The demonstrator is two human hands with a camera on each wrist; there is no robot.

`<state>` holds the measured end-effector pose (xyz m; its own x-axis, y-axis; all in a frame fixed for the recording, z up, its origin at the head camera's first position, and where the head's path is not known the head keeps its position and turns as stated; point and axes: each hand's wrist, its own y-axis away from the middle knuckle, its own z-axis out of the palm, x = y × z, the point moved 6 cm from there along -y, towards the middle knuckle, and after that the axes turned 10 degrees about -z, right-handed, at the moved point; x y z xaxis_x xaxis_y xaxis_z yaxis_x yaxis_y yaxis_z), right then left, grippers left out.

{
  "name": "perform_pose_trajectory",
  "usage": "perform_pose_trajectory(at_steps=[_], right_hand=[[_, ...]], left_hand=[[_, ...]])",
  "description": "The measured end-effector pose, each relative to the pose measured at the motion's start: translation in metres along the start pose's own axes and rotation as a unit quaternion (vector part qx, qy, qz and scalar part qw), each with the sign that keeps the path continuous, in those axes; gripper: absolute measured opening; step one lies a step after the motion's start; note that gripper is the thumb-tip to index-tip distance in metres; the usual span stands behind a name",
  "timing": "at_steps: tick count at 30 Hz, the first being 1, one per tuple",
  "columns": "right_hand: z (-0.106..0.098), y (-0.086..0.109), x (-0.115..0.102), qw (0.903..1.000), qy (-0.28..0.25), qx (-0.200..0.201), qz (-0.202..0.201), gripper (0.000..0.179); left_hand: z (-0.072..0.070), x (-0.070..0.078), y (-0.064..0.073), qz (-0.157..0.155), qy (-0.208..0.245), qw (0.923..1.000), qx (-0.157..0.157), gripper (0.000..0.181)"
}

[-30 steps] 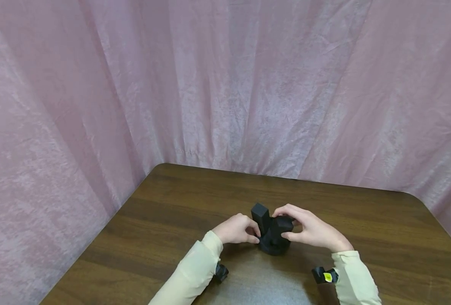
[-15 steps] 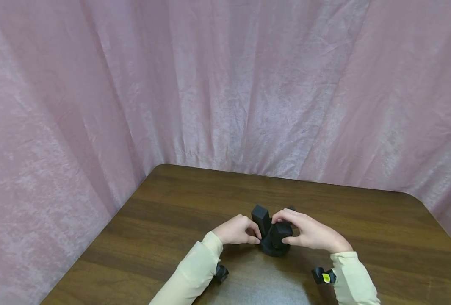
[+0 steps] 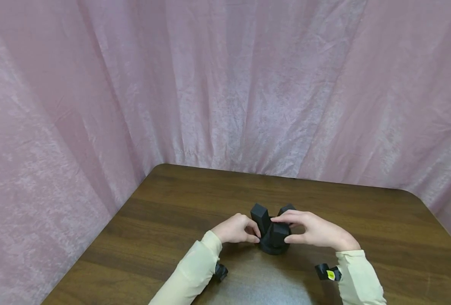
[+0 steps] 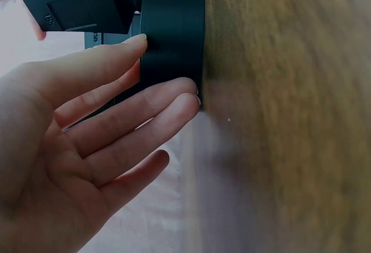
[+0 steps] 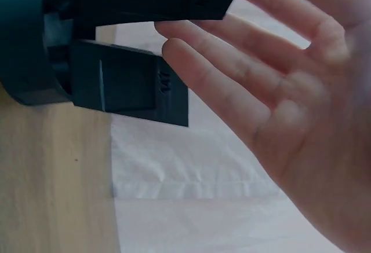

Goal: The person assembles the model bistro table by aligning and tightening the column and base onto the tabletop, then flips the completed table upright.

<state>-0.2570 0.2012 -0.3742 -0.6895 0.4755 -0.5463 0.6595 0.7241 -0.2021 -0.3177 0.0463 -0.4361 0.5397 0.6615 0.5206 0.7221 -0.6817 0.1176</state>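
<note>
A black round base (image 3: 272, 250) stands on the table with angled square blocks rising from it. They are a left block (image 3: 260, 217), a front block (image 3: 280, 234) and a back right block (image 3: 287, 208), the last partly behind fingers. My left hand (image 3: 236, 228) holds the base's left side, with thumb and fingertips on its dark wall (image 4: 174, 50) in the left wrist view. My right hand (image 3: 318, 229) spans the front block, thumb at its right side and index finger behind its top. In the right wrist view, its other fingers extend beside a block marked 147 (image 5: 130, 85).
The brown wooden table (image 3: 195, 203) has rounded back corners. Pink curtains (image 3: 225, 84) hang behind it and along the left. A black wrist camera (image 3: 220, 272) sits by the left sleeve, another camera (image 3: 327, 272) with a yellow label by the right.
The front block has come down and tilted toward the front, with my right hand on it. The right fingers have since shifted slightly, uncovering more of the back right block. My left hand stays put.
</note>
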Motion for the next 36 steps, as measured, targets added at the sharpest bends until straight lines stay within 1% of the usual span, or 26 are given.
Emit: perform_pose_trajectory(at_steps=[2,7,9,15,19,27,31,36], right_hand=[[-0.002,0.002,-0.001,1.0000,0.002,0.002,0.003,0.047],[-0.006,0.005,-0.001,0.9990,0.045,0.004,0.003,0.044],[-0.006,0.006,-0.001,0.9986,0.052,0.003,0.005,0.044],[-0.006,0.007,0.000,0.9994,0.034,-0.003,0.003,0.044],[-0.005,0.005,-0.003,0.9994,0.033,-0.005,0.004,0.045],[-0.002,0.001,-0.013,0.9984,0.038,-0.031,-0.027,0.046],[-0.002,0.002,-0.014,0.9975,0.055,-0.024,-0.038,0.041],[-0.003,0.000,-0.011,0.9975,0.066,-0.001,-0.024,0.037]], left_hand=[[0.000,0.000,0.000,0.000,0.004,1.0000,-0.001,0.006],[0.000,-0.002,-0.001,-0.003,0.006,1.0000,-0.004,0.007],[0.000,-0.002,-0.001,-0.005,0.006,1.0000,-0.004,0.006],[0.001,-0.003,-0.002,-0.003,0.007,1.0000,-0.005,0.006],[0.001,-0.004,-0.002,0.003,0.002,1.0000,-0.001,0.007],[0.002,-0.004,-0.002,0.003,0.004,1.0000,-0.001,0.007],[0.002,-0.004,-0.002,0.000,0.006,1.0000,-0.002,0.007],[0.002,-0.004,-0.003,0.000,0.005,1.0000,-0.003,0.007]])
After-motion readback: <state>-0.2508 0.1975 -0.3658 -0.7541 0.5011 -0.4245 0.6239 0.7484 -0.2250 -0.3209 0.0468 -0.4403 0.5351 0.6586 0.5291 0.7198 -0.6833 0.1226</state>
